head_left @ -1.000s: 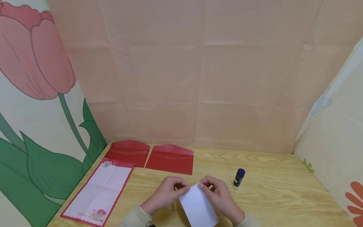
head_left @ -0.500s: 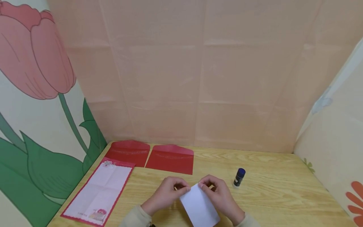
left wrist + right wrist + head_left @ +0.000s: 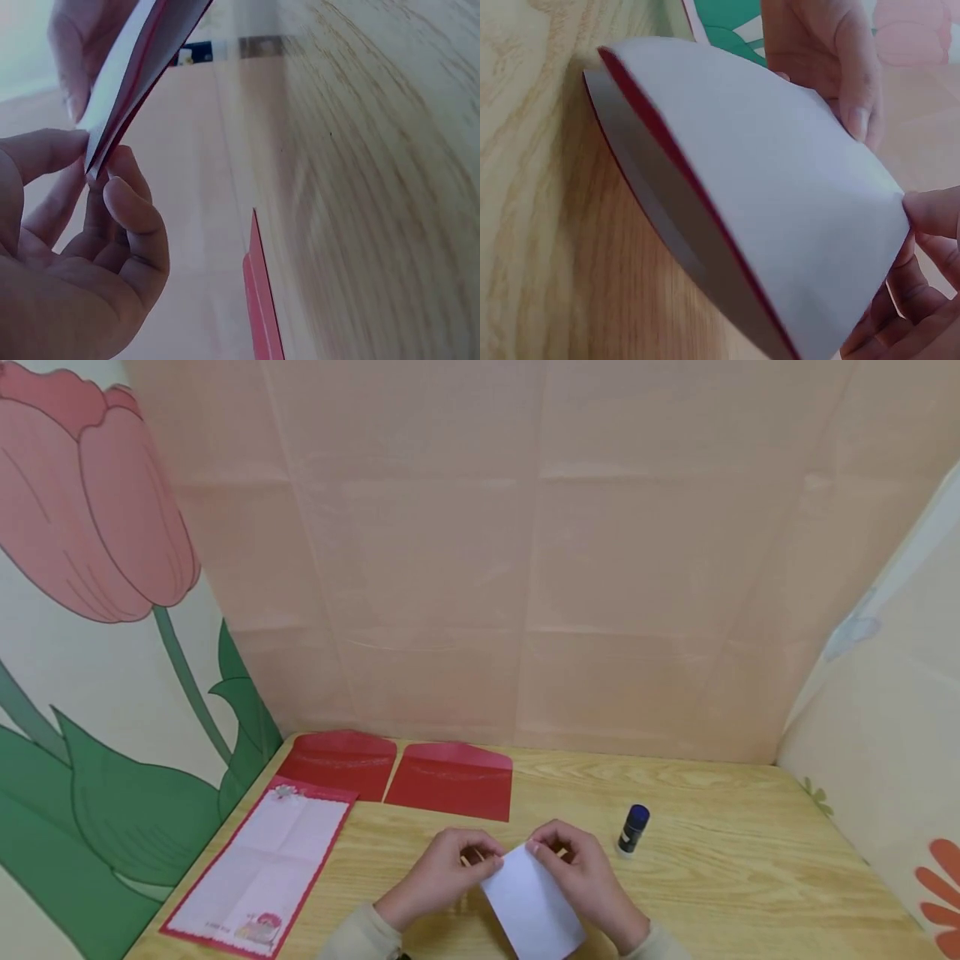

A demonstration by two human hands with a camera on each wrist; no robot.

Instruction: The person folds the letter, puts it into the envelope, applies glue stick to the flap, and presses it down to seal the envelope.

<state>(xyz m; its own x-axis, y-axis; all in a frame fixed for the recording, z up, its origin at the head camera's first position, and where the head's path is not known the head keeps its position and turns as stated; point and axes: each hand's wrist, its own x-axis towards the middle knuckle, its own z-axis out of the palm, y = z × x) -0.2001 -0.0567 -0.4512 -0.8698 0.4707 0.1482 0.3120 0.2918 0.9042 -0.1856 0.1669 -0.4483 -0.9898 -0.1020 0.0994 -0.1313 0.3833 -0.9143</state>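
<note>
1. The left hand and right hand pinch the far edge of the folded white card over the near middle of the table.
2. The card has edged slightly right, grips unchanged; its fold is probably still being worked.

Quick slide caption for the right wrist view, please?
Bare left hand and bare right hand pinch layered white paper with red edges over a pale wood-grain table.

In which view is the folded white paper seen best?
The right wrist view: the folded white paper fills much of it, its red-edged layers apart. The head view shows mainly one white face, smaller; the left wrist view, a nearly edge-on part.
</note>
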